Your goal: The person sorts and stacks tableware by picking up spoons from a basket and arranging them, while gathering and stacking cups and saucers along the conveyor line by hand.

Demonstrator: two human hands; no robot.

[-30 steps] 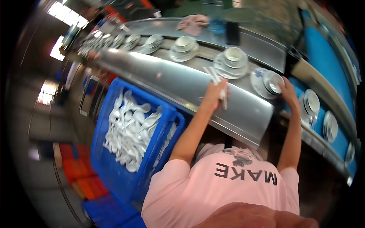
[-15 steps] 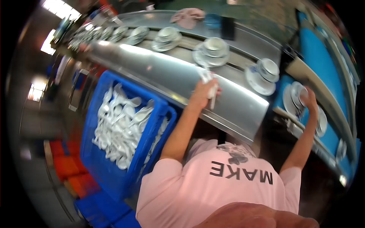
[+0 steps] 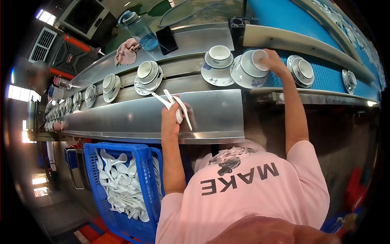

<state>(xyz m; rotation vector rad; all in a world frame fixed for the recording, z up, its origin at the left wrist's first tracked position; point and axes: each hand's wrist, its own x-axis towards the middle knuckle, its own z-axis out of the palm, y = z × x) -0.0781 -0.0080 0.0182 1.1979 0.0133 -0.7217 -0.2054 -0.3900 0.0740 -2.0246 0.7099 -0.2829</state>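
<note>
My left hand is closed round several white spoons above the steel ledge. My right hand grips the small cup on top of a dish set, with fingers at its rim. Under that cup are a bowl and a patterned plate, where the steel line meets the blue belt. Just left of it, touching or nearly so, stands another set with a cup on a plate. A further stacked set sits on the belt at the right.
A blue basket of white spoons stands below the ledge. More dish sets line the conveyor leftward. Behind it lie a pink cloth, a bottle and a black phone. A beige guide rail runs behind the belt.
The view has turned toward the right. My right hand has gone from one dish set to others at the belt; my left hand has kept the spoons over the ledge.
</note>
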